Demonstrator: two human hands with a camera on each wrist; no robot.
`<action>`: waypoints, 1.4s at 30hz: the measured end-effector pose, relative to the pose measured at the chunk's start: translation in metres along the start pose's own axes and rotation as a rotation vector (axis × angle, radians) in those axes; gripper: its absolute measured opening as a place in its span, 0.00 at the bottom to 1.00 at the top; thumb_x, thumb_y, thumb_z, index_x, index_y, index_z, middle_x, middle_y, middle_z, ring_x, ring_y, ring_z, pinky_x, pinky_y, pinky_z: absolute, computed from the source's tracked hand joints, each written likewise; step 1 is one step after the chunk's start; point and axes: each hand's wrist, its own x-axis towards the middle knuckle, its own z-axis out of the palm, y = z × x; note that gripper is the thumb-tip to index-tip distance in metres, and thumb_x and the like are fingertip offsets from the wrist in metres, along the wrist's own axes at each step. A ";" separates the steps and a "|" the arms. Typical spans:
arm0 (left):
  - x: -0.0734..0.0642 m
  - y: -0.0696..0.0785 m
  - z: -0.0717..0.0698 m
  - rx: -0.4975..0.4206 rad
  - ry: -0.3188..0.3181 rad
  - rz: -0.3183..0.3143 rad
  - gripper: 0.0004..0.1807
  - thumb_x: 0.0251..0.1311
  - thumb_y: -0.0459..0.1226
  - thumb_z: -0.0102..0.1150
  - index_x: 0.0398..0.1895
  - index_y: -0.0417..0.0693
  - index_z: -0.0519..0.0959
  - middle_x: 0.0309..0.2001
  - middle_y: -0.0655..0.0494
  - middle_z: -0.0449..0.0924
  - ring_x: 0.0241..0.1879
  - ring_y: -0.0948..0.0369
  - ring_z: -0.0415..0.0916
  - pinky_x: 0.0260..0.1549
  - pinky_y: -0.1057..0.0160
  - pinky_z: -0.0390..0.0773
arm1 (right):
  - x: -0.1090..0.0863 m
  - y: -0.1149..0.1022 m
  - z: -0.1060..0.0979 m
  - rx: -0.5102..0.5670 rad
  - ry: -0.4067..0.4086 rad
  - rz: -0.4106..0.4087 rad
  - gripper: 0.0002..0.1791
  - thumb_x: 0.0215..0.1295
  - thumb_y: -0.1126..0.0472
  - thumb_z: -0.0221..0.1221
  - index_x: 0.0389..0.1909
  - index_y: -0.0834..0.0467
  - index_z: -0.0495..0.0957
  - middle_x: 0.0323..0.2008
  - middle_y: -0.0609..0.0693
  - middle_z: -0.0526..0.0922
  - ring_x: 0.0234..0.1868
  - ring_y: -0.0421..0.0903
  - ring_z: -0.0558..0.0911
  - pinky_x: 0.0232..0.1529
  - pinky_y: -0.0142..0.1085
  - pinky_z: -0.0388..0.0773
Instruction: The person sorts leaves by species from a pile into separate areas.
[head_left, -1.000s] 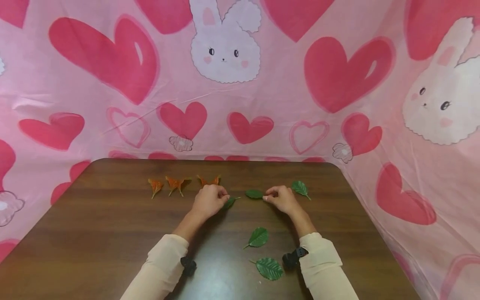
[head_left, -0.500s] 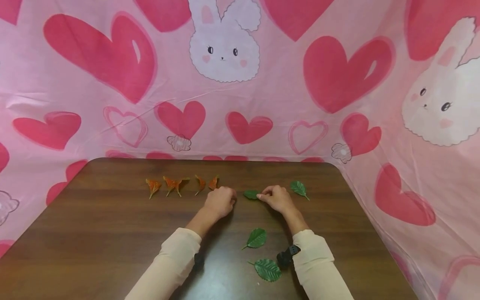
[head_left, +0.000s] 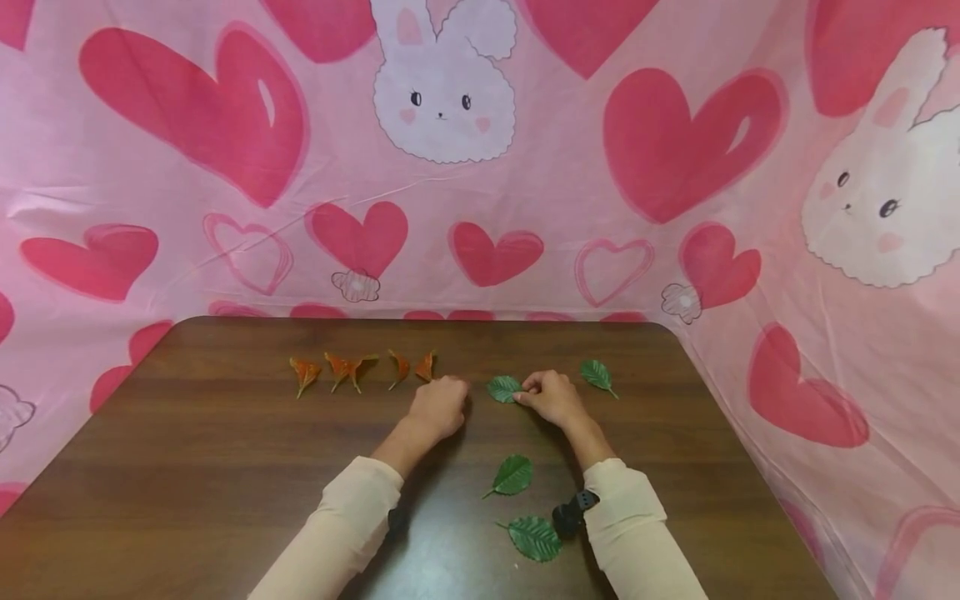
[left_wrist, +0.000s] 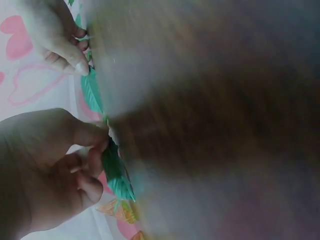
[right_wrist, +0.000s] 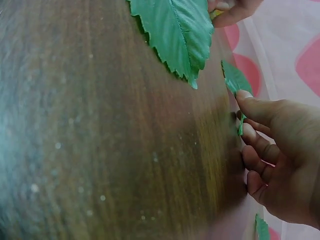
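Observation:
My left hand [head_left: 441, 405] is at the middle of the dark wooden table. In the left wrist view its thumb and fingers pinch a green leaf [left_wrist: 116, 175] near the stem; from the head the hand covers that leaf. Just to the right, my right hand [head_left: 555, 395] pinches another green leaf [head_left: 503, 388] at its stem end, the leaf pointing left and its veined face showing. The right wrist view shows this leaf [right_wrist: 236, 77] under the thumb, its stem [right_wrist: 241, 124] passing down between the fingers.
Several curled orange leaves [head_left: 346, 370] lie in a row at the far left. One green leaf [head_left: 597, 375] lies beyond the right hand. Nearer, two more green leaves [head_left: 513, 475] lie between the forearms. A pink heart-patterned cloth [head_left: 555, 192] hangs behind the table [head_left: 187, 467].
My left hand has shifted right and turned, covering its leaf and uncovering the orange leaves behind it. The leaf in my right hand has tilted so more of its face shows.

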 end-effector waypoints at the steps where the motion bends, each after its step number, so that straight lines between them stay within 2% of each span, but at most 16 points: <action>1: -0.001 0.000 0.000 -0.025 -0.006 0.014 0.05 0.57 0.31 0.64 0.33 0.50 0.83 0.40 0.50 0.87 0.41 0.47 0.87 0.34 0.46 0.84 | 0.000 0.000 0.000 0.001 0.002 0.000 0.10 0.62 0.56 0.70 0.37 0.59 0.87 0.30 0.49 0.85 0.34 0.43 0.79 0.38 0.35 0.73; 8: -0.003 -0.002 0.003 -0.186 -0.083 0.097 0.02 0.64 0.39 0.65 0.34 0.52 0.84 0.37 0.55 0.85 0.37 0.57 0.83 0.37 0.51 0.82 | 0.001 0.002 0.000 0.002 0.003 -0.003 0.10 0.62 0.56 0.70 0.38 0.59 0.87 0.30 0.49 0.85 0.34 0.43 0.78 0.38 0.35 0.73; 11: -0.004 -0.004 0.003 -0.216 -0.101 0.118 0.06 0.65 0.42 0.66 0.31 0.53 0.84 0.35 0.56 0.83 0.34 0.61 0.79 0.35 0.54 0.80 | 0.001 0.003 0.001 0.000 0.002 -0.004 0.10 0.62 0.56 0.70 0.37 0.59 0.86 0.30 0.49 0.85 0.34 0.43 0.78 0.39 0.35 0.73; 17: -0.005 -0.007 -0.002 -0.245 -0.089 0.157 0.09 0.62 0.40 0.69 0.24 0.52 0.85 0.28 0.59 0.82 0.27 0.65 0.72 0.30 0.60 0.75 | -0.001 0.001 0.002 -0.009 0.005 0.002 0.10 0.63 0.56 0.69 0.38 0.59 0.86 0.31 0.49 0.86 0.36 0.44 0.80 0.42 0.39 0.76; 20: -0.006 -0.008 -0.005 -0.236 -0.045 0.077 0.14 0.61 0.41 0.69 0.18 0.53 0.81 0.23 0.60 0.79 0.23 0.64 0.71 0.26 0.61 0.73 | -0.002 0.002 0.003 -0.017 0.007 0.007 0.10 0.63 0.56 0.69 0.38 0.59 0.86 0.32 0.49 0.86 0.36 0.45 0.81 0.44 0.40 0.76; 24: -0.008 -0.007 -0.008 -0.130 0.030 -0.156 0.22 0.63 0.51 0.66 0.15 0.51 0.77 0.23 0.54 0.81 0.26 0.54 0.81 0.24 0.55 0.79 | -0.002 0.002 0.003 -0.016 0.015 0.010 0.09 0.63 0.56 0.69 0.36 0.59 0.86 0.30 0.48 0.85 0.35 0.44 0.79 0.43 0.39 0.75; 26: -0.008 -0.006 -0.009 -0.069 0.021 -0.247 0.25 0.63 0.56 0.63 0.18 0.48 0.80 0.30 0.47 0.86 0.32 0.48 0.85 0.28 0.50 0.83 | -0.002 0.002 0.003 -0.013 0.017 0.017 0.09 0.63 0.56 0.70 0.36 0.58 0.86 0.30 0.48 0.85 0.35 0.44 0.79 0.42 0.38 0.74; 28: -0.007 -0.006 -0.009 -0.045 -0.012 -0.302 0.27 0.63 0.60 0.61 0.24 0.45 0.83 0.38 0.43 0.88 0.39 0.44 0.86 0.32 0.47 0.84 | -0.002 0.002 0.003 -0.017 0.020 0.014 0.09 0.63 0.56 0.69 0.36 0.59 0.86 0.30 0.49 0.85 0.34 0.44 0.80 0.41 0.39 0.75; 31: -0.003 -0.006 -0.008 -0.066 -0.042 -0.343 0.28 0.61 0.60 0.62 0.32 0.42 0.86 0.44 0.41 0.88 0.43 0.43 0.86 0.35 0.46 0.85 | -0.002 0.002 0.004 -0.018 0.022 0.019 0.10 0.63 0.56 0.69 0.36 0.59 0.86 0.31 0.49 0.87 0.36 0.45 0.81 0.42 0.39 0.76; 36: 0.000 -0.007 -0.007 -0.126 -0.059 -0.375 0.27 0.57 0.59 0.68 0.35 0.41 0.85 0.44 0.41 0.87 0.43 0.43 0.86 0.35 0.46 0.84 | -0.002 0.002 0.006 -0.010 0.021 0.025 0.10 0.63 0.55 0.69 0.36 0.58 0.86 0.31 0.49 0.87 0.36 0.44 0.81 0.43 0.39 0.76; 39: 0.001 -0.008 -0.005 -0.182 -0.068 -0.376 0.24 0.56 0.56 0.70 0.26 0.43 0.82 0.35 0.46 0.86 0.36 0.47 0.85 0.30 0.49 0.82 | -0.003 0.004 0.007 -0.011 0.026 0.020 0.09 0.63 0.56 0.69 0.35 0.58 0.86 0.31 0.49 0.87 0.35 0.44 0.80 0.42 0.39 0.76; 42: 0.000 -0.010 -0.003 -0.255 -0.066 -0.357 0.23 0.56 0.52 0.72 0.15 0.50 0.75 0.21 0.55 0.77 0.26 0.55 0.77 0.23 0.56 0.73 | -0.004 0.005 0.007 -0.010 0.030 0.015 0.08 0.63 0.56 0.69 0.35 0.58 0.86 0.31 0.49 0.87 0.35 0.44 0.81 0.41 0.38 0.75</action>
